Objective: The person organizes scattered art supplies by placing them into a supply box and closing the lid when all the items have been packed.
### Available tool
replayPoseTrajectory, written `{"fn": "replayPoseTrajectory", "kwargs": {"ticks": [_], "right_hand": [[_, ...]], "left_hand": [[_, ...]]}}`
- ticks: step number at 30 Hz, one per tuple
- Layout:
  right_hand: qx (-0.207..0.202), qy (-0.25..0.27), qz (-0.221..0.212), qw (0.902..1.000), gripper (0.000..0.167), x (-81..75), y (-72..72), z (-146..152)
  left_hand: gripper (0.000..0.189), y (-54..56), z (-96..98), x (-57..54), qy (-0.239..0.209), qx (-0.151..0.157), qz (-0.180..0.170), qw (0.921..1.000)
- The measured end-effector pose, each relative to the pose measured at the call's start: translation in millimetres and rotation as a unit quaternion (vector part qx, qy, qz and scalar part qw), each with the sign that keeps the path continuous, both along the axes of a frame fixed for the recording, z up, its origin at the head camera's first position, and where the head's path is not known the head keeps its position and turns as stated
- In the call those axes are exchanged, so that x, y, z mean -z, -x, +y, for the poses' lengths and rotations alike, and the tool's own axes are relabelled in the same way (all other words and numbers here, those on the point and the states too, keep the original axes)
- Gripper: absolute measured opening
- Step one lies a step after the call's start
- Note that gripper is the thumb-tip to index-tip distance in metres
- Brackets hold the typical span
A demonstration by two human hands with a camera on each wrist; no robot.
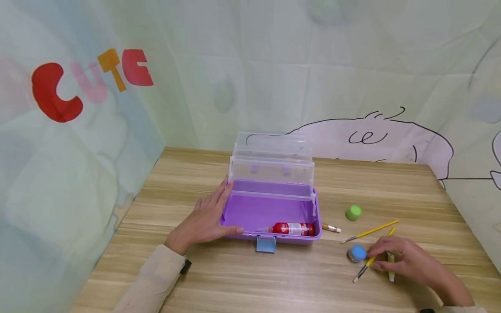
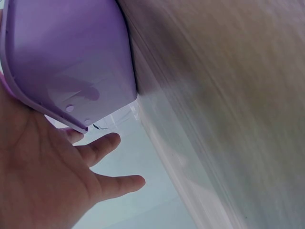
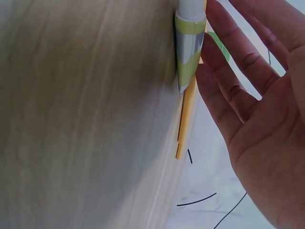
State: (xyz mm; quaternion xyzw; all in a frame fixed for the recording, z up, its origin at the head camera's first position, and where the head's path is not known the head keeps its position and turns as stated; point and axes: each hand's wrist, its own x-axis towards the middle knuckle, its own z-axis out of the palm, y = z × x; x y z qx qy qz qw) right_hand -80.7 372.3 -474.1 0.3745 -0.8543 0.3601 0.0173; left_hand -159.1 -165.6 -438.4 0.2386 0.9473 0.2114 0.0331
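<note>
Purple box [image 1: 258,211]: on the wooden table [image 1: 195,182], clear lid [image 1: 272,176] raised and tipped back, leaving the inside reachable; blue latch [image 1: 266,244] hanging down in front.

Red bottle [image 1: 295,229]: inside the box, lying on its side along the front wall, probably because it is too long to stand under the lid.

Left hand [image 1: 207,219]: thumb over the front rim, fingers spread along the left side, not clenched; presumably bracing the box.

Right hand [image 1: 411,261]: thumb and forefinger either side of the near brush [image 1: 362,273], beside the blue-lidded jar [image 1: 357,253]; whether they pinch the brush cannot be told.

Loose items, right of the box, seemingly within the right hand's reach: far brush [image 1: 369,231], green pot [image 1: 354,212], brown tube [image 1: 331,228] just beside the box, yellow-and-white tube [image 1: 391,267] under the right hand.

Left wrist view only: the box's outer side wall, two fingers straight and clear of it.

Right wrist view only: the palm side, with fingers extended behind the yellow-and-white tube's tapered end; thumb not shown.
</note>
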Motion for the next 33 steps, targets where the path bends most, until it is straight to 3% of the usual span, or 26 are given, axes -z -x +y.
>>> {"fn": "replayPoseTrajectory", "kwargs": {"ticks": [14, 26, 33], "right_hand": [[0.005, -0.036, 0.042, 0.9984, 0.04, 1.6, 4.1, -1.6], [-0.023, -0.032, 0.095, 0.9947, 0.034, 8.7, 11.0, -3.6], [-0.034, -0.042, 0.094, 0.9941, 0.033, 10.3, 12.6, -5.1]], "left_hand": [[0.123, 0.5, -0.3, 0.2, 0.0, 0.001, 0.005, 1.0], [0.123, 0.7, -0.6, 2.2, -0.001, 0.001, 0.008, 1.0], [0.123, 0.8, -0.4, 1.9, 0.002, 0.0, 0.008, 1.0]]}}
